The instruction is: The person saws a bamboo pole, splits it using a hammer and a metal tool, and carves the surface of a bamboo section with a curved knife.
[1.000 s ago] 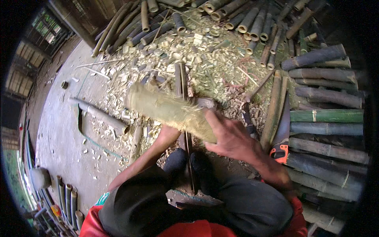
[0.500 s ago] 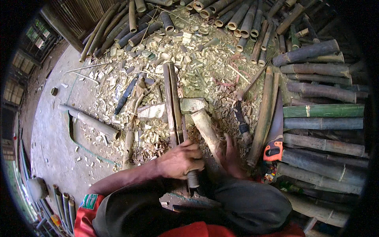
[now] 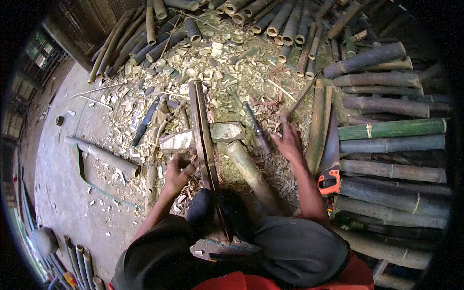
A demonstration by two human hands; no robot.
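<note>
Beside split pole (image 3: pixel 205 125) — left hand (image 3: pixel 178 176).

From the person's head, the floor (image 3: pixel 63 183) is viewed steeply downward, fairly near, its left edge bowed by the fisheye.

red top (image 3: pixel 234 282), dark trousers (image 3: pixel 299 241), dark footwear (image 3: pixel 200 209), bare forearms (image 3: pixel 311 192)

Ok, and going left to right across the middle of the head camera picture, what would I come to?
Grey bamboo tube on the floor, left hand, split pole, pale log, right hand, orange-handled saw, green bamboo tube.
</note>
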